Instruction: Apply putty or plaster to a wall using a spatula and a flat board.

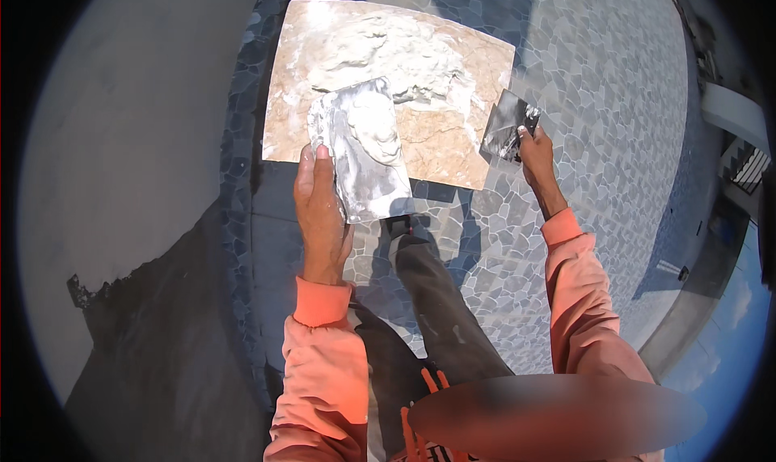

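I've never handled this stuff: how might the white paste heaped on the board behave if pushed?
The white paste would probably spread rather than roll: it looks soft and lumpy. It may hold its shape once pushed, since ridges stand up on it. It will likely smear, given how it streaks the board.

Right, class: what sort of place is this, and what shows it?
Probably an outdoor building site: blue sky, grey stone-patterned paving, and a tan rectangular board bearing a heap of thick white paste.
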The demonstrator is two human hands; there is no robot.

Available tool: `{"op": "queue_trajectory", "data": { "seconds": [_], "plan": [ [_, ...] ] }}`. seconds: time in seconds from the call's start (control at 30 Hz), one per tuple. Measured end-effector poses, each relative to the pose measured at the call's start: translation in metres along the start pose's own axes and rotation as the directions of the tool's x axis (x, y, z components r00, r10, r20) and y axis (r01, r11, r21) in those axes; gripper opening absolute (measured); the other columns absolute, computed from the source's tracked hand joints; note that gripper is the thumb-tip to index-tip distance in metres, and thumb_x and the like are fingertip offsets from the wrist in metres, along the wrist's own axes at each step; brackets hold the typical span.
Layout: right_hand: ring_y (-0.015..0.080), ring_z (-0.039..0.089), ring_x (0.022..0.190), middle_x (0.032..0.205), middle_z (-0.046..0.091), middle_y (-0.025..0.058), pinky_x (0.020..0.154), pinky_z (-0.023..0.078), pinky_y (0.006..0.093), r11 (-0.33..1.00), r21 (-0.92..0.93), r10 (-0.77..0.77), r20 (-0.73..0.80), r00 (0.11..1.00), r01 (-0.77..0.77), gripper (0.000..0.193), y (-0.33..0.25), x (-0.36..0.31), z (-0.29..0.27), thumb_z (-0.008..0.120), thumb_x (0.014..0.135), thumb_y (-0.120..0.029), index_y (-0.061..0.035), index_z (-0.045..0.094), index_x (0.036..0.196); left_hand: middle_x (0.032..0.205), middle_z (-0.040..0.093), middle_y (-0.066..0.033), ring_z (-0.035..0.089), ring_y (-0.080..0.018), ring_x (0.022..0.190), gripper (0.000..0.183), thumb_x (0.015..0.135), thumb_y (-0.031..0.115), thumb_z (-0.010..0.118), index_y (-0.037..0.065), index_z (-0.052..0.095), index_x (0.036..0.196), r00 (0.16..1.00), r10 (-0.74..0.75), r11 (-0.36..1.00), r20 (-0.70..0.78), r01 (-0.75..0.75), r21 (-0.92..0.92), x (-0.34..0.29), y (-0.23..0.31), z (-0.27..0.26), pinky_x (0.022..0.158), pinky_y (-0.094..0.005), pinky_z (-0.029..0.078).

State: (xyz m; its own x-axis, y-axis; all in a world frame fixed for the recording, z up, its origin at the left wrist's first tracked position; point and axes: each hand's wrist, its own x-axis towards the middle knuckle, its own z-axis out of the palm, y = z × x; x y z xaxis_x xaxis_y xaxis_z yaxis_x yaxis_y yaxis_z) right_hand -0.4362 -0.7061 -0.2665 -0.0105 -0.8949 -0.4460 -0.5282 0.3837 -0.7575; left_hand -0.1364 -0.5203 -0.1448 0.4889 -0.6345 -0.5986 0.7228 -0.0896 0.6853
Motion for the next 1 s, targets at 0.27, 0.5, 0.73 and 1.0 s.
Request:
{"op": "queue_trajectory", "data": {
  "seconds": [0.27,0.5,0.73,1.0],
  "plan": [
    [0.0188,0.06,0.079,0.09,0.064,0.0109,0.069,0.047,0.0339,0.99,0.096,0.114,-0.111,0.987,-0.103,0.026,0.013,0.061,0.045,0.052,0.083,-0.005,0.0032,0.059,0.107,0.121,0.055,-0.0094,0.058,-0.0162,0.103,0.045,0.098,0.028,0.049,-0.002,0.042,0.131,0.985,-0.023,1.0,-0.171,0.02,-0.019,-0.018,-0.011,-0.022,0.086,-0.0281,0.047],
    [0.0342,0.063,0.097,0.102,0.065,0.0222,0.084,0.047,0.0388,0.984,-0.179,-0.025,-0.103,0.994,0.006,0.032,0.013,0.06,0.091,0.052,0.082,-0.01,0.0008,0.059,0.112,0.119,0.056,-0.01,0.058,-0.0162,0.103,0.045,0.098,0.028,0.05,-0.002,0.042,0.131,0.982,-0.03,0.999,-0.186,0.027,-0.019,-0.017,-0.021,-0.022,0.086,-0.0288,0.047],
    [0.0273,0.063,0.089,0.098,0.065,0.0196,0.076,0.048,0.0353,0.996,0.065,0.063,-0.053,0.997,-0.06,0.03,0.004,0.043,0.122,0.052,0.083,-0.007,0.0037,0.057,0.11,0.116,0.055,-0.0078,0.055,-0.0126,0.101,0.042,0.099,0.025,0.048,-0.002,0.043,0.131,0.995,-0.016,0.997,-0.098,0.008,-0.078,-0.016,-0.019,-0.007,0.086,-0.0273,0.045],
    [0.026,0.061,0.094,0.109,0.057,0.0164,0.078,0.055,0.0413,0.586,0.712,0.329,0.227,0.917,-0.386,0.025,-0.033,-0.009,0.144,0.049,0.093,-0.003,0.0047,0.047,0.116,0.124,0.051,-0.0114,0.052,-0.0151,0.107,0.053,0.098,0.027,0.049,-0.006,0.035,0.137,0.99,-0.005,1.0,-0.14,0.004,-0.002,-0.015,-0.019,-0.013,0.09,-0.0274,0.043]
  ]
}}
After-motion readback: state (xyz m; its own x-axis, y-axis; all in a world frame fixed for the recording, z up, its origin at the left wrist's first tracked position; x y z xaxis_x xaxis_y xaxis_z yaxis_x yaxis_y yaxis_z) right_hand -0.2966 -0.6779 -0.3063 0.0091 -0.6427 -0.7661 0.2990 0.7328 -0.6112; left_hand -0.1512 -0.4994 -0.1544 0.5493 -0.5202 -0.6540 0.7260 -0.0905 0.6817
